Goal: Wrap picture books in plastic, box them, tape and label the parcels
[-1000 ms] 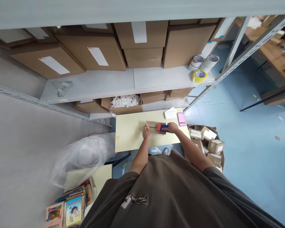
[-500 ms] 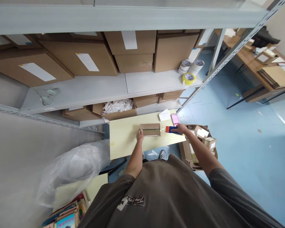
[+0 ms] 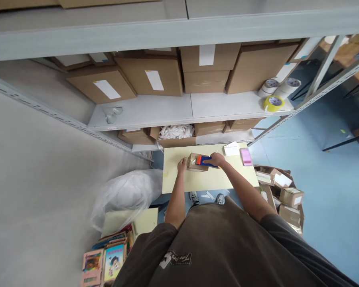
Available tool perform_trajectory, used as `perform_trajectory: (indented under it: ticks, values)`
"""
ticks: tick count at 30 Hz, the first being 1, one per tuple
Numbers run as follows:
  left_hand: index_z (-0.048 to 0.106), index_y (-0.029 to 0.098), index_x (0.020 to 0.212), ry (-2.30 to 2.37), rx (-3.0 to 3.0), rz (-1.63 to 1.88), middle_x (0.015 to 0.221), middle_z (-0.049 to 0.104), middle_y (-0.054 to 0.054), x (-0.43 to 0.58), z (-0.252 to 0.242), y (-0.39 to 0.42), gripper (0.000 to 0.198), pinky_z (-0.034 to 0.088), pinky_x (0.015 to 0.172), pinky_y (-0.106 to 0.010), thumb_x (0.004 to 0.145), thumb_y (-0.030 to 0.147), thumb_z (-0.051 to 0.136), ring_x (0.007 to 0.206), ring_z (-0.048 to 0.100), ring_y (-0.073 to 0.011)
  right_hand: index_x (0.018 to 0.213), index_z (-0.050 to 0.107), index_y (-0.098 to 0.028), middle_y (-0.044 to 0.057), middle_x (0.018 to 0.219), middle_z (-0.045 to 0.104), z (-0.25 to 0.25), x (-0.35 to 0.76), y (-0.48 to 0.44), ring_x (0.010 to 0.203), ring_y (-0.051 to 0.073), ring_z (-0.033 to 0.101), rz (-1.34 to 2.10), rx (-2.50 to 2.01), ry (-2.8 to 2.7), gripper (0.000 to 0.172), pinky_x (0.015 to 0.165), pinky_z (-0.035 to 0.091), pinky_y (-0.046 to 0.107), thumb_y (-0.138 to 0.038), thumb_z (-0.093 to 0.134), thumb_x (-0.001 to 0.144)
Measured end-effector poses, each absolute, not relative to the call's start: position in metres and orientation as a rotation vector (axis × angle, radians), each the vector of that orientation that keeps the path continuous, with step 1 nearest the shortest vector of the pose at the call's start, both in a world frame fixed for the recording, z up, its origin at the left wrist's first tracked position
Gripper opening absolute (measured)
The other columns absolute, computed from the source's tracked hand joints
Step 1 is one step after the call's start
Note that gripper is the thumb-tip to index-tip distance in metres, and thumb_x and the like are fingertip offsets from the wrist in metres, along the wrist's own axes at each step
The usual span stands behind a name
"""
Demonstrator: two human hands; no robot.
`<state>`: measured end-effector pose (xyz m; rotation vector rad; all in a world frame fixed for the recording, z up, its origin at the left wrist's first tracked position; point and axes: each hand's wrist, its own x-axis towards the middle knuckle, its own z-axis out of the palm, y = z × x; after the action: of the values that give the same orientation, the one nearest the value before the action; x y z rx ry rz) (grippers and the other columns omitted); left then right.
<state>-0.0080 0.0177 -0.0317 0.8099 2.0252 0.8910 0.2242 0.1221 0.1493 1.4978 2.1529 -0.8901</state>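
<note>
A small cardboard box (image 3: 193,162) lies on the pale yellow table (image 3: 173,179), with shiny clear tape on its left part. My left hand (image 3: 182,164) grips the box at its left end, fingers closed. In my right hand (image 3: 217,159) is a blue tape dispenser (image 3: 206,160) with an orange-red front end. That front end is over the box, and the dispenser and hand hide part of the box's right side. I cannot make out whether the dispenser touches the cardboard.
White papers (image 3: 231,148) and a pink pad (image 3: 245,157) lie at the table's right. Tape rolls (image 3: 273,103) and large boxes (image 3: 155,75) stand on the shelf. A carton of small boxes (image 3: 290,197) is right on the floor; a plastic bag (image 3: 128,187) is left.
My right hand has brought the dispenser left, from beside the box to over it. The box now shows its taped end, turned or tilted. The whole view has swung left.
</note>
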Motion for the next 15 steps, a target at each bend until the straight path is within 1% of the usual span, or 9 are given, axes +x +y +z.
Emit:
perform_trajectory:
  ticks: [3,5,7,10,13,15]
  values:
    - [0.071,0.022,0.14,1.864,0.908,0.952,0.134,0.077,-0.009,-0.003,-0.014,0.021,0.054,0.053,0.109,-0.037,0.107,0.058,0.048,0.127,0.069,-0.0272,0.113,0.079,-0.016,0.015,0.092,0.08,0.152,0.199,0.12,0.081,0.027,0.076,-0.865,1.479,2.135,0.071,0.062,0.049,0.029,-0.08,0.076,0.08]
    - [0.068,0.023,0.145,1.866,0.945,0.933,0.139,0.075,-0.008,0.006,-0.006,0.024,0.053,0.052,0.111,-0.038,0.108,0.056,0.047,0.132,0.067,-0.0278,0.117,0.078,-0.015,0.016,0.095,0.08,0.154,0.193,0.121,0.081,0.027,0.077,-0.84,1.497,2.133,0.073,0.063,0.051,0.029,-0.078,0.078,0.08]
    - [0.067,0.023,0.146,1.925,0.941,0.904,0.143,0.073,-0.008,0.019,-0.001,0.028,0.052,0.051,0.113,-0.039,0.111,0.053,0.042,0.134,0.066,-0.0272,0.121,0.077,-0.014,0.018,0.101,0.08,0.156,0.195,0.122,0.084,0.028,0.078,-0.812,1.511,2.149,0.075,0.066,0.052,0.03,-0.076,0.079,0.079]
    - [0.065,0.024,0.147,1.975,0.941,0.87,0.145,0.072,-0.009,0.048,-0.002,0.032,0.053,0.05,0.114,-0.039,0.112,0.05,0.037,0.135,0.066,-0.0257,0.125,0.076,-0.013,0.02,0.108,0.08,0.158,0.216,0.125,0.09,0.03,0.078,-0.796,1.524,2.15,0.078,0.07,0.055,0.031,-0.075,0.08,0.079]
    - [0.061,0.024,0.152,1.995,0.961,0.867,0.151,0.067,-0.01,0.089,-0.008,0.038,0.053,0.051,0.114,-0.038,0.112,0.048,0.037,0.137,0.065,-0.0247,0.126,0.076,-0.013,0.02,0.108,0.08,0.155,0.253,0.128,0.096,0.031,0.078,-0.79,1.563,2.123,0.079,0.075,0.056,0.031,-0.077,0.079,0.079]
    - [0.06,0.024,0.152,1.997,0.987,0.858,0.151,0.067,-0.012,0.116,-0.011,0.043,0.052,0.052,0.111,-0.036,0.112,0.048,0.038,0.135,0.066,-0.0245,0.125,0.077,-0.014,0.02,0.108,0.08,0.151,0.285,0.13,0.099,0.032,0.078,-0.794,1.591,2.113,0.079,0.077,0.056,0.031,-0.079,0.076,0.081]
